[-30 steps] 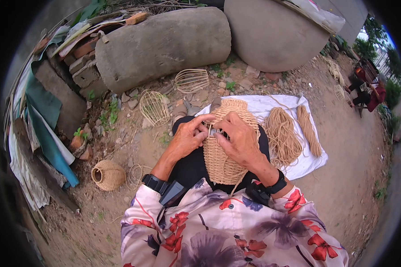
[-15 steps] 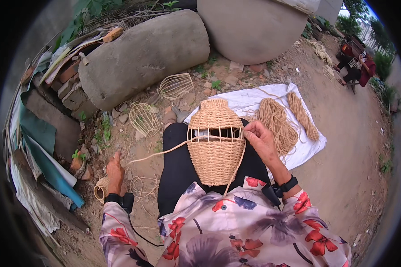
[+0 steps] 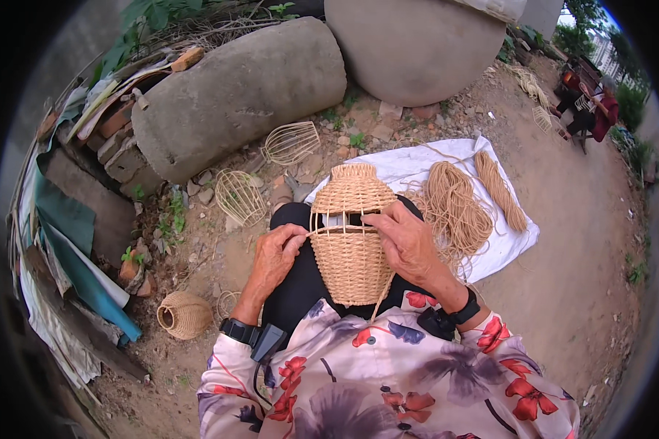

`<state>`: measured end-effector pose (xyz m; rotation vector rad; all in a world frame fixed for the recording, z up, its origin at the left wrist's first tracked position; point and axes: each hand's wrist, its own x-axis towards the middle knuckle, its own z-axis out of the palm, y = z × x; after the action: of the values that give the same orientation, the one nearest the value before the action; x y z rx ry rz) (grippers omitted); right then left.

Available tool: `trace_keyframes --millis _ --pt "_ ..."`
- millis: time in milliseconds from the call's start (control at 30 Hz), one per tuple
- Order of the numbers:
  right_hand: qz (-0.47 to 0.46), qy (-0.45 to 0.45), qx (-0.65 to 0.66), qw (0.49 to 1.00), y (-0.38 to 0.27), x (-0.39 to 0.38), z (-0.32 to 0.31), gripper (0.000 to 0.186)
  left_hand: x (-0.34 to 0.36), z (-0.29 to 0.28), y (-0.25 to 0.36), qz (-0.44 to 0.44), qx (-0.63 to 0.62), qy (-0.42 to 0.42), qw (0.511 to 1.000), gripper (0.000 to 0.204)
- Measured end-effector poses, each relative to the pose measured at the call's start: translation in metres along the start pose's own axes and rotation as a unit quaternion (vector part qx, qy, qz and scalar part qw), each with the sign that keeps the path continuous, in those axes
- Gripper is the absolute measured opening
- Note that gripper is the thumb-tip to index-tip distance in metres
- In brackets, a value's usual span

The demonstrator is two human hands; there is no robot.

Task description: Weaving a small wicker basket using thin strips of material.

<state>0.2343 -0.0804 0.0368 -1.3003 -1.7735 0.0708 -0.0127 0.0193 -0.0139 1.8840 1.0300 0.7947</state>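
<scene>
A tan woven basket (image 3: pixel 348 267) with a narrow neck rests upright between my knees. A band of bare upright ribs runs across it below the shoulder, above the dense weave. At its left edge my left hand (image 3: pixel 276 253) pinches a tan cord that runs along the lower side of this gap. My right hand (image 3: pixel 406 245) lies over the basket's right side, its thumb and forefinger closed at a rib in the gap. Whether cord is also between these fingers is hidden. A loose cord end (image 3: pixel 382 296) hangs down the basket's lower right.
On a white sheet (image 3: pixel 516 245) lie a loose heap of cord (image 3: pixel 454 208) and a twisted hank (image 3: pixel 499 190). Two bare rib frames (image 3: pixel 239 197) (image 3: pixel 291 143) and a small woven basket (image 3: pixel 186 314) sit on the ground. Concrete pieces (image 3: pixel 238 95) stand beyond; another person (image 3: pixel 600 113) sits far right.
My left hand has come in from the far left to the basket's left edge, drawing the cord's slack away. My right hand has shifted left from the basket's edge to the gap.
</scene>
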Motion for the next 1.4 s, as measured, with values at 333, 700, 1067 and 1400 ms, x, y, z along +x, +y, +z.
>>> trace_keyframes --millis 333,700,1067,1400 --pt "0.092 0.044 0.067 0.992 0.028 -0.022 -0.028 0.030 0.000 -0.003 0.023 0.099 0.149 0.051 0.983 0.010" --pt "0.003 0.004 0.022 1.000 0.028 -0.052 -0.021 0.019 0.002 0.050 0.100 0.187 0.152 -0.017 0.970 0.017" --pt "0.267 0.060 0.342 0.899 0.043 -0.037 -0.034 0.021 0.012 0.053 0.090 0.279 0.243 0.114 0.922 0.013" --pt "0.108 0.078 -0.006 0.991 0.067 -0.072 -0.031 0.018 0.032 0.077 0.119 0.230 0.371 -0.088 0.895 0.031"
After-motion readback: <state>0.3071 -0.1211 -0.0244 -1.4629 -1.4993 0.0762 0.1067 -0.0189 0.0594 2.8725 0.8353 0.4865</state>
